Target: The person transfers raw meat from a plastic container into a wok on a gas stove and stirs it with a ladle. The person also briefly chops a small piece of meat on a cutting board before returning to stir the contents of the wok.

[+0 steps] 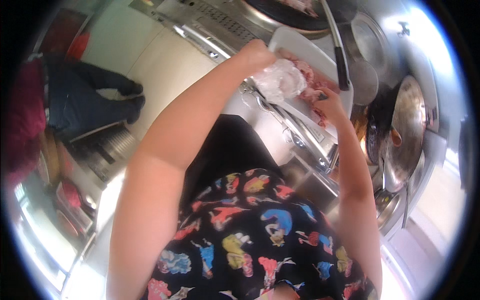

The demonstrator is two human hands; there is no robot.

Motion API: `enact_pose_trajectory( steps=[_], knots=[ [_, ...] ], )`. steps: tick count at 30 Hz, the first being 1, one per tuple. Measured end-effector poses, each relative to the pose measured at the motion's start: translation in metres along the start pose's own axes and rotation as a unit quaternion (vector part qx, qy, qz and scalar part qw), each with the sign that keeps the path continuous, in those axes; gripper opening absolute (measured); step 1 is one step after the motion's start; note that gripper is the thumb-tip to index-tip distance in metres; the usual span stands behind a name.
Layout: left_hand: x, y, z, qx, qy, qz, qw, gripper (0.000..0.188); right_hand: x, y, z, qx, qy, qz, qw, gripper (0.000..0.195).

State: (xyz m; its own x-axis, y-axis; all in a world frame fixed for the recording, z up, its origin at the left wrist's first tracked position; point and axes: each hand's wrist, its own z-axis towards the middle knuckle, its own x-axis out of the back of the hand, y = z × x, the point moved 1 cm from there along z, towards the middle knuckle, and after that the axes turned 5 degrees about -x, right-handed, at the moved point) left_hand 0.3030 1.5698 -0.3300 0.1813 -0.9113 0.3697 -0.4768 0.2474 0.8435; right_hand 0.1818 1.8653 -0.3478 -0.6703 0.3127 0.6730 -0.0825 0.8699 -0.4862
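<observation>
A white plastic tub (285, 36) holds pieces of raw pink meat (306, 73). Over its near left side lies a crumpled clear plastic bag (281, 80), partly covering the meat. My left hand (259, 55) is closed in a fist on the bag's upper left edge, beside the tub wall. Inside the tub's right part, my right hand (331, 106) touches the meat with bent fingers. A small dark thing (322, 96) shows at those fingers, too blurred to name. How firmly the right fingers grip cannot be seen.
A large pan (262, 17) with meat stands beyond the tub; a dark-handled utensil (340, 63) slants across the tub's far edge. Flame (362, 144) glows beside a wok (407, 131) at right. Another person (90, 97) is on the left, across the tiled floor (165, 71).
</observation>
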Motion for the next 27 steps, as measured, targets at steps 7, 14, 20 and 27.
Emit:
enact_pose_trajectory(
  steps=[7,14,20,27],
  knots=[
    [0.014,0.001,-0.016,0.025,0.011,0.002,1.000,0.033,0.027,-0.004,-0.032,-0.026,-0.050,0.402,0.914,0.023],
    [0.022,0.005,-0.033,0.032,0.003,-0.048,0.998,0.035,0.038,0.013,-0.043,-0.057,-0.105,0.552,0.826,0.016],
    [0.039,0.003,-0.042,0.013,-0.003,-0.054,0.998,0.037,0.057,0.013,-0.063,-0.016,-0.197,0.597,0.777,0.026],
    [0.029,-0.008,-0.022,-0.060,0.009,0.036,0.997,0.033,0.114,-0.044,-0.093,0.033,-0.091,0.507,0.857,0.036]
  ],
)
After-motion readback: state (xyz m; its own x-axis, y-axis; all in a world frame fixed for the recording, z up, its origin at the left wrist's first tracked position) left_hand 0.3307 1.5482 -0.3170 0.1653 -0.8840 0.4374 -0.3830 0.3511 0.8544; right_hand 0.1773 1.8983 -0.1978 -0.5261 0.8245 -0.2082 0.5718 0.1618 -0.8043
